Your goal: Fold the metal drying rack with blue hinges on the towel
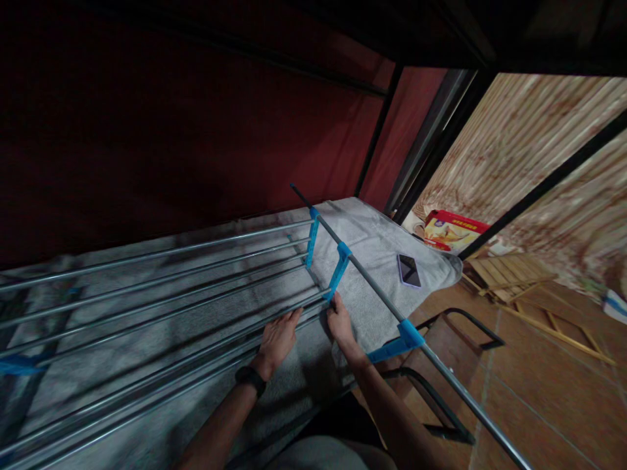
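A rack of several metal tubes joined by blue plastic brackets lies across a grey cloth. My left hand, with a dark band on its wrist, is closed over the nearer tubes close to their right end. Just right of it, my right hand grips the lower end of the middle blue bracket, where the tubes meet it. A long metal pole runs diagonally through the bracket tops, above my right hand. Part of my right hand's fingers is hidden behind the bracket.
The grey cloth covers the surface beneath the rack. A phone lies on it to the right. Beyond are a red and yellow box, a chair with black armrests and wooden slatted pieces on the tiled floor.
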`<state>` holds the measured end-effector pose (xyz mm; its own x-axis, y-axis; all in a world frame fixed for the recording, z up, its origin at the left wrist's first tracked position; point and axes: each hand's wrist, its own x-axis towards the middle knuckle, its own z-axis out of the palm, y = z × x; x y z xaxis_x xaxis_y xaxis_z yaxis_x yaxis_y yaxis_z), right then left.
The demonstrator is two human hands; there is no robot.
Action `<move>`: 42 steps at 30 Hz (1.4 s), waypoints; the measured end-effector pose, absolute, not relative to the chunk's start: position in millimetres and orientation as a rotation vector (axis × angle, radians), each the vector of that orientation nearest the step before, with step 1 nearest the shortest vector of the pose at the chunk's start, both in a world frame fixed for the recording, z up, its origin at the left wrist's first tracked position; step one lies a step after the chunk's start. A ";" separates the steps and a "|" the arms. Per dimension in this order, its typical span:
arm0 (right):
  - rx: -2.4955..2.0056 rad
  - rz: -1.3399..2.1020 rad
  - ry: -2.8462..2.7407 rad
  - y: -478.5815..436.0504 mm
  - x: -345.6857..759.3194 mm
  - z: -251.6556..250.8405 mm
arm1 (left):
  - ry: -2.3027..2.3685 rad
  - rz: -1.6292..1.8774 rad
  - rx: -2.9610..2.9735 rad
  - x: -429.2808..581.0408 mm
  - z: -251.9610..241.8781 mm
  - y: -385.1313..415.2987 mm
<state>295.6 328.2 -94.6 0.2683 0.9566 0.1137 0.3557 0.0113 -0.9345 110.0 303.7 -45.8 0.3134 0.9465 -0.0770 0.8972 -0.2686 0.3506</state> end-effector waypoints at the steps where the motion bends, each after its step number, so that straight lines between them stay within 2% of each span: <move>1: -1.540 0.767 -1.269 328.2 295.7 -94.0 | 1.644 0.215 2.253 109.4 -47.6 304.7; 28: -1.614 0.787 -1.336 320.5 290.3 -70.4 | 1.641 0.246 2.177 108.1 -46.7 309.3; 42: -1.765 0.652 -1.451 316.5 284.7 -64.8 | 1.632 0.255 2.182 107.6 -50.2 311.3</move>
<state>284.7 316.5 -64.8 0.2290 0.9707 0.0724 0.5905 -0.0794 -0.8031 107.6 311.3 -50.2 0.3007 0.9493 -0.0921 0.8758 -0.2366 0.4206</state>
